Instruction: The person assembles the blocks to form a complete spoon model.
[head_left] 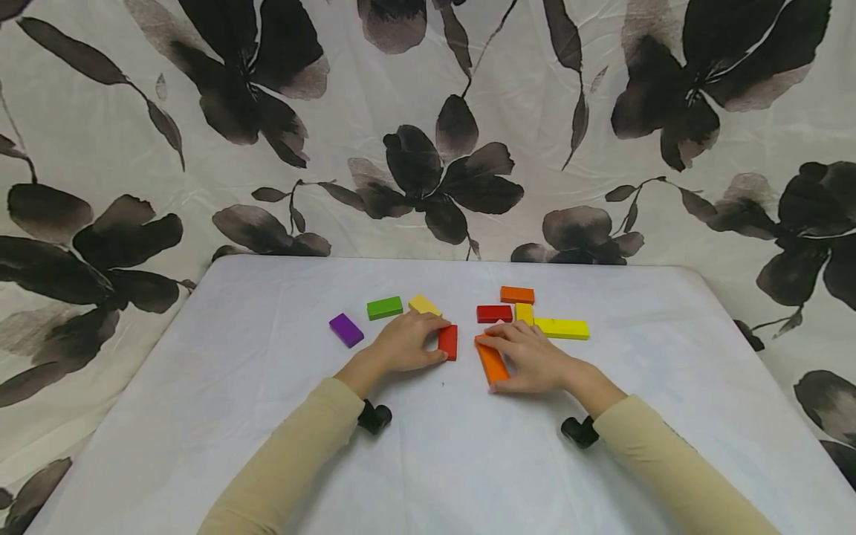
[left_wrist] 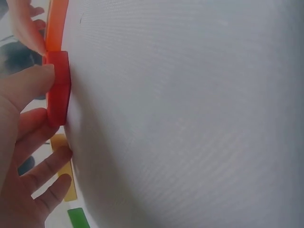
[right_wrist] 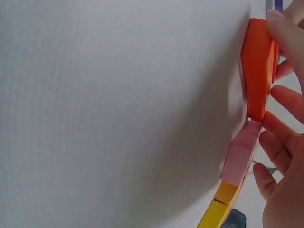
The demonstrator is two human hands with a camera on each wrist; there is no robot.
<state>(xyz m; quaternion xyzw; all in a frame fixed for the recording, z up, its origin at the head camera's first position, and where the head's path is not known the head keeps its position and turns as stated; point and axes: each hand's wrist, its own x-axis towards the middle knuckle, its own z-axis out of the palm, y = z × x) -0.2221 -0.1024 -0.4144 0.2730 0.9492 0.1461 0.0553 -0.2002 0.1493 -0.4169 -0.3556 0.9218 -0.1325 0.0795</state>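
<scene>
My left hand [head_left: 406, 343] pinches a red block [head_left: 449, 343] near the middle of the table, thumb on the near end and fingers at the far end. To its right, my right hand [head_left: 535, 358] grips a longer orange block [head_left: 493, 362], tilted slightly on the tabletop, by its two ends. A gap separates the two held blocks in the head view. A pink block [right_wrist: 241, 152] lies just past the orange one in the right wrist view, mostly hidden by the right hand in the head view. Beyond the left fingers sits a pale yellow block [head_left: 424, 305].
Left of the left hand lie a green block [head_left: 384, 308] and a purple block [head_left: 346, 331]. Beyond the right hand are a second red block [head_left: 494, 314], another orange block [head_left: 517, 295], a small yellow block [head_left: 524, 313] and a long yellow block [head_left: 563, 328]. White cloth covers the table [head_left: 441, 461].
</scene>
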